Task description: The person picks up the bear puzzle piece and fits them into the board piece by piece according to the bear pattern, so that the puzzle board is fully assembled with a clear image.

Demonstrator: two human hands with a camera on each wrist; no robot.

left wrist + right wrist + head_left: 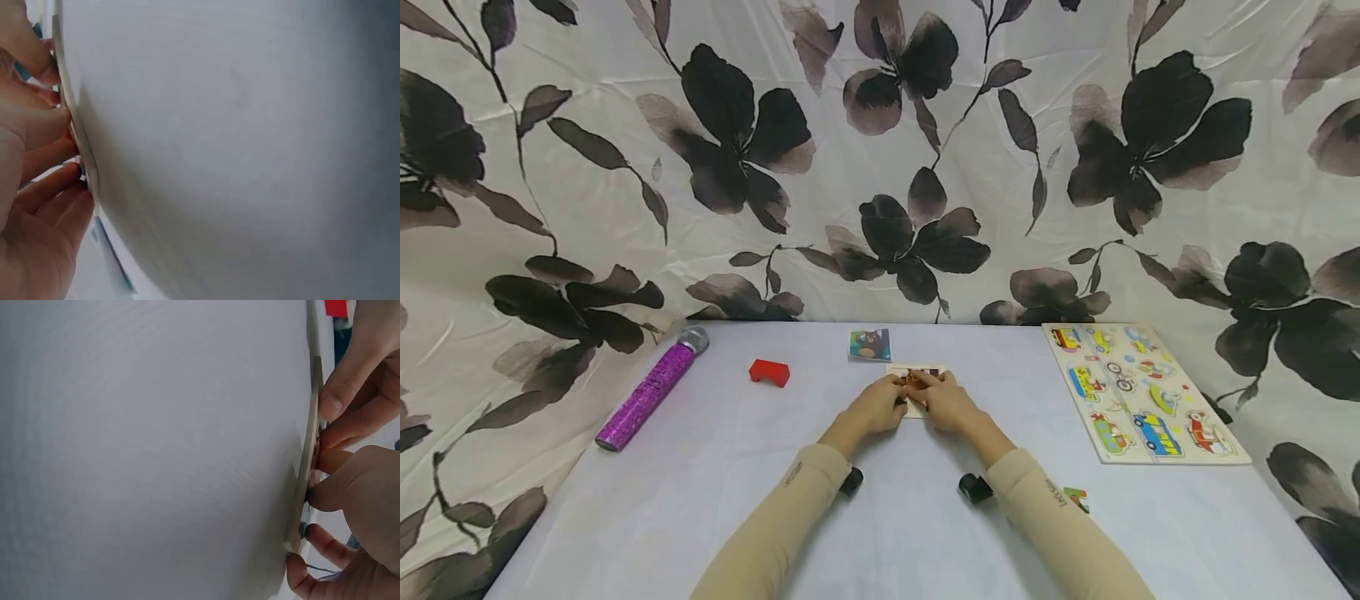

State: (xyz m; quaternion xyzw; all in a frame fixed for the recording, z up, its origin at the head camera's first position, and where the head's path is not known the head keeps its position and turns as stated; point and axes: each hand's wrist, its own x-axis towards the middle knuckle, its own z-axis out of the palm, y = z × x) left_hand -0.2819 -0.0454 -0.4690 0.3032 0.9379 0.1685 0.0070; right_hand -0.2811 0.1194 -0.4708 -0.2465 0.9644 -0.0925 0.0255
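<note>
A small wooden puzzle board (916,410) lies on the white tabletop in front of me, its pale edge (306,464) seen side-on in the right wrist view. My left hand (877,403) grips it from the left, thumb at its face and lower fingers at its rim. From the right, my right hand (950,402) holds it with curled fingers, one fingertip right at the corner. Both hands' thumbs and index fingers come together over an orange-brown patch in the middle, mostly covered by them. Beyond the board is a picture card (870,345) showing a brown bear.
A glittery purple microphone (651,392) lies at the left, with a red arched block (770,373) nearer the middle. At the right lies a large vehicle puzzle board (1138,396). A small green and orange piece (1077,498) sits partly behind my right sleeve. Floral cloth (917,242) hangs behind.
</note>
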